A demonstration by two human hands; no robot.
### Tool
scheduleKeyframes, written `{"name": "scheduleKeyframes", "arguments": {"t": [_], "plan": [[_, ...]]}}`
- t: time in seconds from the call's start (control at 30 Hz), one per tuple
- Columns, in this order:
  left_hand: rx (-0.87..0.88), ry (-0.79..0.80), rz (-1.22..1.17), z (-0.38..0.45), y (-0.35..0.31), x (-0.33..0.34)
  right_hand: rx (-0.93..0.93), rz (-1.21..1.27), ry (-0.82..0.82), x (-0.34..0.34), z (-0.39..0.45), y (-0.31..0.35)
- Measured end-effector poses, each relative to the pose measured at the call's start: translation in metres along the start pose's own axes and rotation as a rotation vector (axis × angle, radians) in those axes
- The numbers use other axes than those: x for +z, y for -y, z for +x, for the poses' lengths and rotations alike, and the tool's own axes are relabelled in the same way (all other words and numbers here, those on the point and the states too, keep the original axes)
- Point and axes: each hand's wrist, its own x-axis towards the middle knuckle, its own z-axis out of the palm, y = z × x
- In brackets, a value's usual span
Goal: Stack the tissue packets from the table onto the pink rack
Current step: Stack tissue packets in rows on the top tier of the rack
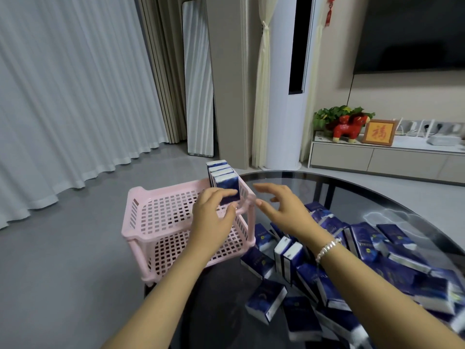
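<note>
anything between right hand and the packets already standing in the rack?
Only the pink rack's near-right rim and corner post. Head view: the right hand hovers open beside the standing packets; the left hand holds the front one.

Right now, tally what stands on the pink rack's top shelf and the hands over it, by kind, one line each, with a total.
Tissue packets upright in the row at the top shelf's far right corner: 4
Pink rack: 1
Hands: 2, the left hand gripping the nearest packet, the right hand open beside it
Total: 7
</note>
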Motion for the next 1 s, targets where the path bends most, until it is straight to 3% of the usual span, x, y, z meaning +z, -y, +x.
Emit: {"name": "scheduleKeyframes", "arguments": {"t": [0.2, 0.33, 0.47, 0.7, 1.0], "plan": [[-0.211, 0.219, -0.103, -0.056, -0.011, 0.027, 0.051, -0.116, 0.005, 0.000, -0.059, -0.015], [-0.462, 0.402, -0.033, -0.094, 0.001, 0.046, 0.098, -0.205, 0.109, 0.004, -0.091, -0.029], [-0.577, 0.610, 0.103, -0.122, 0.014, 0.061, 0.158, -0.319, 0.211, 0.011, -0.117, -0.038], [-0.542, 0.524, 0.155, -0.138, 0.018, 0.066, 0.159, -0.443, 0.422, 0.014, -0.133, -0.040], [-0.642, 0.290, -0.294, -0.137, 0.023, 0.044, 0.221, -0.649, 0.647, 0.020, -0.119, -0.035]]}}
